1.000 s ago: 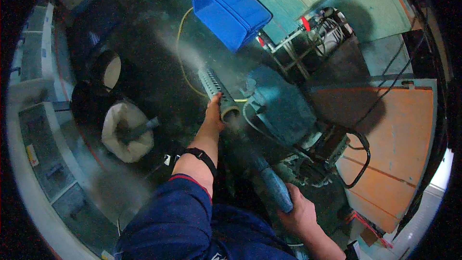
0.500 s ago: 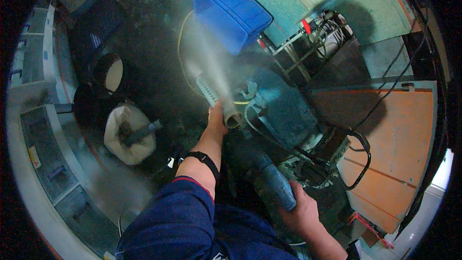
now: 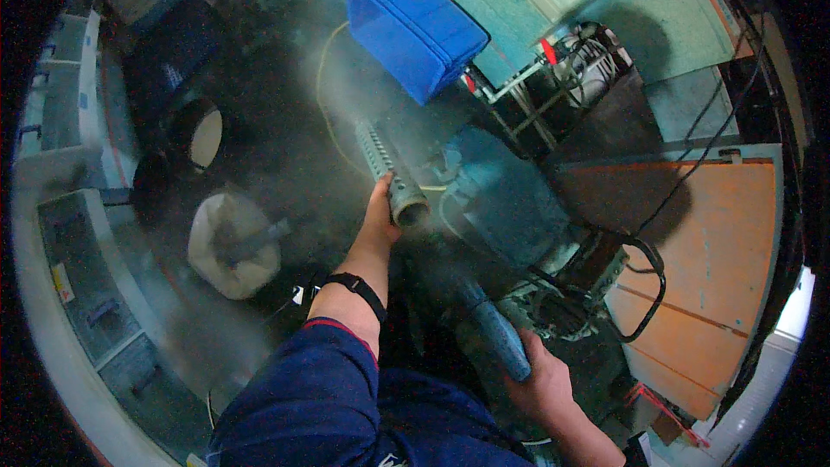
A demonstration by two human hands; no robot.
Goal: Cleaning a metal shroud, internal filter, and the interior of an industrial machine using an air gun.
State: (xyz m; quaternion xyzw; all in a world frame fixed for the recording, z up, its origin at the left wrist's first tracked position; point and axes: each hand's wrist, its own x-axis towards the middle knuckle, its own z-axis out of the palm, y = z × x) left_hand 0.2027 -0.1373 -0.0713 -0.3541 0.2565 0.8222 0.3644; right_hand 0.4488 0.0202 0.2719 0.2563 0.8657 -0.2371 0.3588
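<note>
My left hand (image 3: 380, 207) is wrapped round a pale tube (image 3: 393, 175) with rows of holes along its side. The tube's open end points back toward me, and its far part fades into whitish dust or mist. Lower and to the right, my right hand (image 3: 542, 379) is closed on a long, blue-grey, rounded tool (image 3: 494, 329). Its front end is dark and blurred below the tube, so I cannot tell its exact kind. A gap separates the tool from the tube.
A blue bin (image 3: 419, 26) lies tipped ahead, by a green-topped bench (image 3: 510, 43). A dusty bluish container (image 3: 497, 195) and a machine with a black handle (image 3: 648, 285) stand right. To the left are a pale sack (image 3: 229, 277), cabinets (image 3: 104, 294) and a yellow hose (image 3: 322, 95).
The perforated tube has shifted slightly left and turned, showing more of its holes. The bright white plume along it has thinned into haze. My right hand stays almost in place.
</note>
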